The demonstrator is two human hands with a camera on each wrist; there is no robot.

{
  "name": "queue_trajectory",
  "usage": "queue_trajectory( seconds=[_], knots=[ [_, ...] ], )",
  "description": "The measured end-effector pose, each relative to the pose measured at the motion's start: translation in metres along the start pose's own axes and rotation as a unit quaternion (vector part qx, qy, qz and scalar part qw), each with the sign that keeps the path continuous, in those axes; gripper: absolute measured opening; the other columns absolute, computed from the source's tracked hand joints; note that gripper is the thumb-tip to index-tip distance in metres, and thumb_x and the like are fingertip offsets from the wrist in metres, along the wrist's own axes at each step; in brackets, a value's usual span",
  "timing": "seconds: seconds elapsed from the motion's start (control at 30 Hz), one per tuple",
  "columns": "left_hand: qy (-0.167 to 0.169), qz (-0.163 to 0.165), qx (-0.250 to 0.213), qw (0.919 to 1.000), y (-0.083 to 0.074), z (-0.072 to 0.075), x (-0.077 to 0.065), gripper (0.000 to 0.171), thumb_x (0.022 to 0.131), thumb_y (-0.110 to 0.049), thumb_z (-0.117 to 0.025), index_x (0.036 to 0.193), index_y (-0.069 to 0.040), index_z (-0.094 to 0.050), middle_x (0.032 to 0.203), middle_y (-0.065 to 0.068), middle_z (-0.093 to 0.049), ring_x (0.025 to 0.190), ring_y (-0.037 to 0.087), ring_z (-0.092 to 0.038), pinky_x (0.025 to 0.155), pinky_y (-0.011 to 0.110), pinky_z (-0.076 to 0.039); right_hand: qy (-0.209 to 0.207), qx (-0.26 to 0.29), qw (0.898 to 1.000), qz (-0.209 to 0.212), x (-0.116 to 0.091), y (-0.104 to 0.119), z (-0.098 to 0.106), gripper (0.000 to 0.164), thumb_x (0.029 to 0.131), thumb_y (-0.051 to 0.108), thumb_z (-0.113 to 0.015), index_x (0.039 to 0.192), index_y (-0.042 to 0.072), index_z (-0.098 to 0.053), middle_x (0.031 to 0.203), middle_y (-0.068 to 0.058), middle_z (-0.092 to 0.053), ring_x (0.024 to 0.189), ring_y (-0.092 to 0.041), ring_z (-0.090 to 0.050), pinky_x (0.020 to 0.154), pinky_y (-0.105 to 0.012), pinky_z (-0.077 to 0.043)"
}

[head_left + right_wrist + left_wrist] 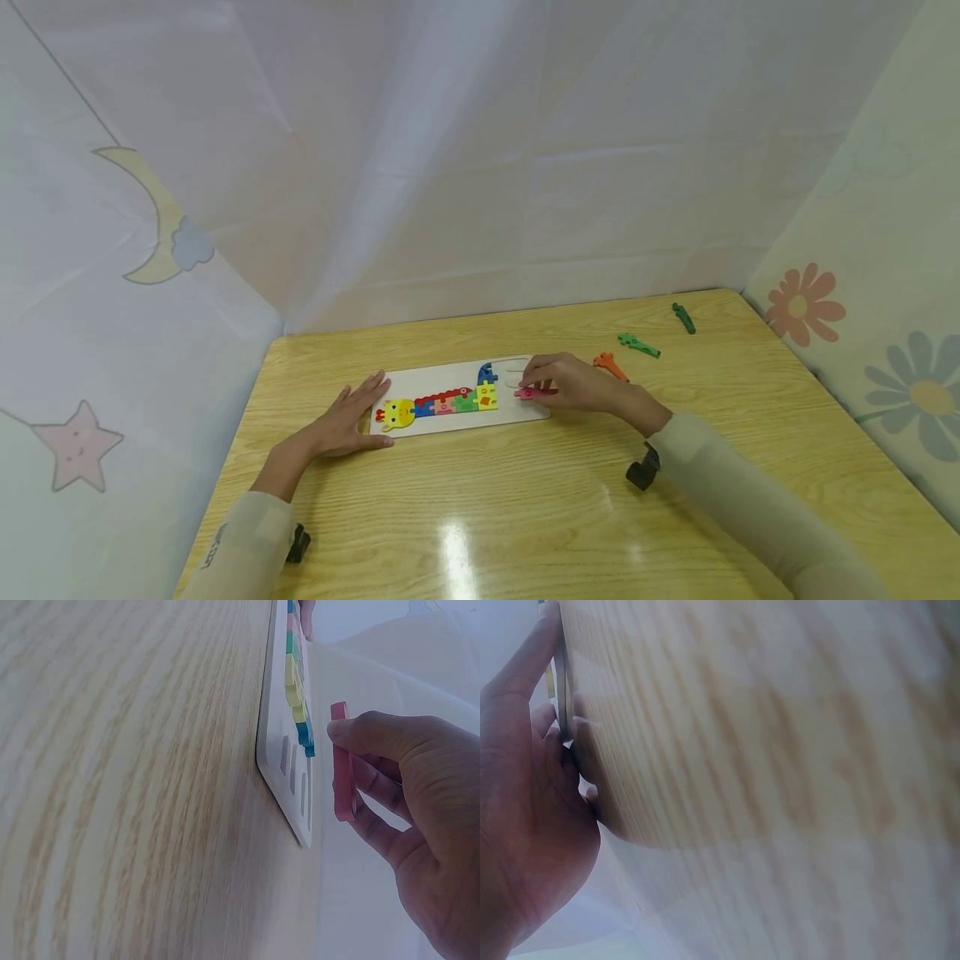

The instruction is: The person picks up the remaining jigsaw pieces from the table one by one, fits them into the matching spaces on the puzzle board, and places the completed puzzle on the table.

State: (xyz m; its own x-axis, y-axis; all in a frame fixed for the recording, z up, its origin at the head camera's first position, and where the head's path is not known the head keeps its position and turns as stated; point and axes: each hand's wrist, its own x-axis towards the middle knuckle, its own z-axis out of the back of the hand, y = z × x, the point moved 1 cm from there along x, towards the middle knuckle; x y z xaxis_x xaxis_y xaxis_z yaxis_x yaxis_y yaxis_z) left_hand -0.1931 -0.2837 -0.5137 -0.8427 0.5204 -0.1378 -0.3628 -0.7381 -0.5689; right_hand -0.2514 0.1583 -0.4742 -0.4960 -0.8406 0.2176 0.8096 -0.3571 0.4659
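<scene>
A white puzzle board (442, 375) lies on the table with a giraffe picture partly filled in. Its yellow giraffe head piece (399, 413) sits at the left, followed by blue, pink, green, red and yellow pieces. A dark blue piece (487, 373) stands at the upper end of this row. My left hand (341, 423) rests at the board's left end, fingers extended along the edge. Above the board's right part, my right hand (566, 383) pinches a pink puzzle piece (343, 765) between thumb and fingers. In the right wrist view the piece is apart from the board, whose slots (292, 769) show.
Right of the board lie an orange piece (611, 366), a light green piece (639, 344) and a dark green piece (683, 318). The wooden table (525, 508) meets a pale curtain (525, 208) at the back. Printed side panels flank it.
</scene>
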Motion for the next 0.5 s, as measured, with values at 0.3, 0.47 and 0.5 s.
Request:
queue_trajectory(
  seconds=[0.3,0.47,0.5],
  knots=[
    [0.002,0.004,0.005,1.0000,0.001,0.000,0.002,0.107,0.094,-0.047,-0.079,0.169,-0.002,-0.017,0.177,0.020,-0.006,0.163,0.044,-0.007,0.127,0.068,0.005,0.009,0.001,1.000,-0.010,0.007,0.000,-0.004,0.021,0.093,0.007,-0.082,0.114,0.005,-0.081,0.111,-0.006,-0.074,0.091,-0.012,-0.071,0.077,-0.022,-0.062],
    [0.002,0.005,0.002,1.0000,0.002,-0.001,0.002,0.108,0.094,-0.048,-0.079,0.169,-0.003,-0.016,0.177,0.020,-0.005,0.163,0.043,-0.006,0.127,0.068,0.006,0.015,-0.005,1.000,-0.013,0.011,-0.001,-0.007,0.021,0.094,0.009,-0.082,0.115,0.005,-0.081,0.112,-0.006,-0.074,0.091,-0.010,-0.070,0.077,-0.019,-0.060],
    [0.001,0.005,0.002,1.0000,0.002,-0.001,0.002,0.108,0.094,-0.048,-0.079,0.169,-0.003,-0.016,0.177,0.020,-0.005,0.163,0.043,-0.006,0.127,0.068,0.006,0.016,-0.007,1.000,-0.011,0.012,-0.001,-0.007,0.021,0.094,0.008,-0.082,0.115,0.005,-0.081,0.112,-0.006,-0.074,0.090,-0.010,-0.070,0.077,-0.019,-0.060]
  ],
)
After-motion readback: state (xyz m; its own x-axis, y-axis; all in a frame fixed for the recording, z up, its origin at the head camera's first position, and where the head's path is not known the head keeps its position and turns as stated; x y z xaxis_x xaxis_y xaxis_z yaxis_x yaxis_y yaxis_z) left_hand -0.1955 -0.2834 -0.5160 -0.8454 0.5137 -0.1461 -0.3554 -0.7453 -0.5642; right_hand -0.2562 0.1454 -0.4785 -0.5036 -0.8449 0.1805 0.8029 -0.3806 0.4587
